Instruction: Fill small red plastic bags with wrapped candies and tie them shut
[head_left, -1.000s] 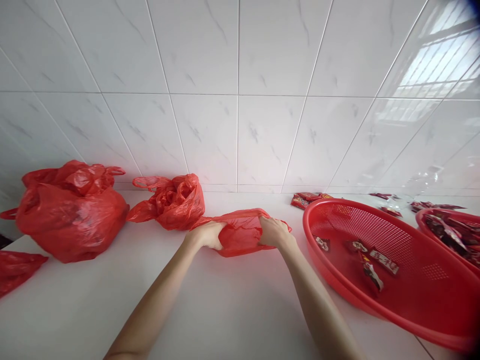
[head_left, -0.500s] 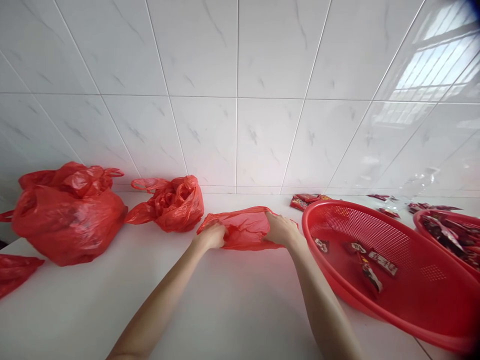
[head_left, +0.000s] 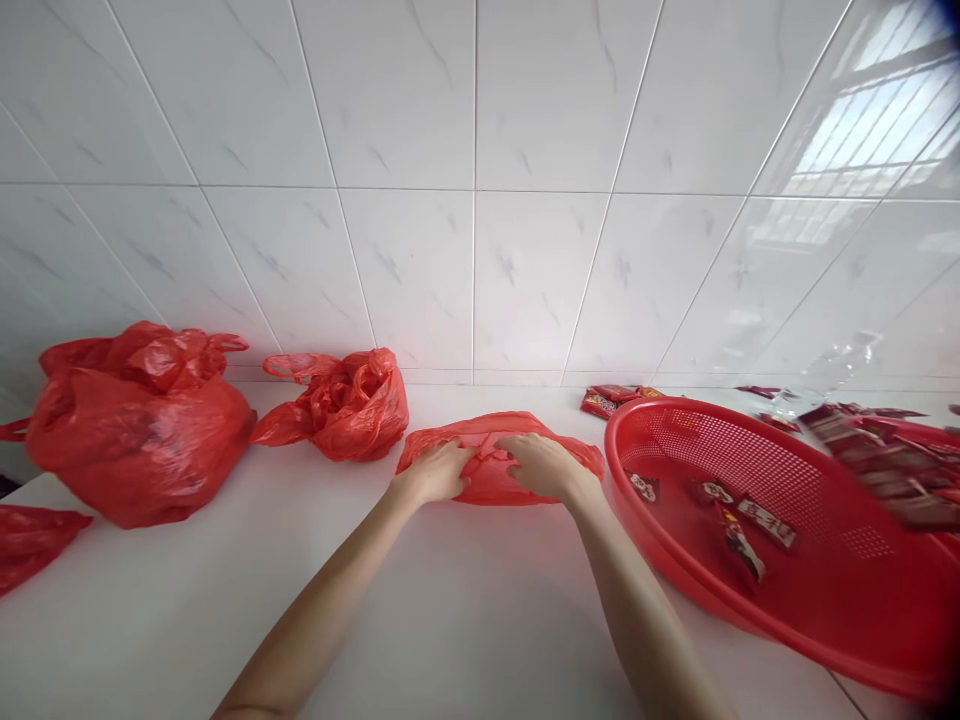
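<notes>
A thin red plastic bag lies spread on the white tabletop in front of me. My left hand rests on its left part, fingers stretched toward the middle and thumb apart. On the right part is my right hand, its fingers reaching left and spread from the thumb. Both hands touch the film and look open; some fingertips are hard to make out against it. Left of my hands sits a smaller crumpled red bag with loop handles.
A bulging red bag stands at the left, with part of another red bag nearer. On the right, a large red perforated basket holds several snack packets. More packets lie behind it. Blurred packets show beyond its far rim.
My hands have moved closer together over the bag, and its opening looks more collapsed. At the far right, a blurred bunch of packets has appeared above the second basket.
</notes>
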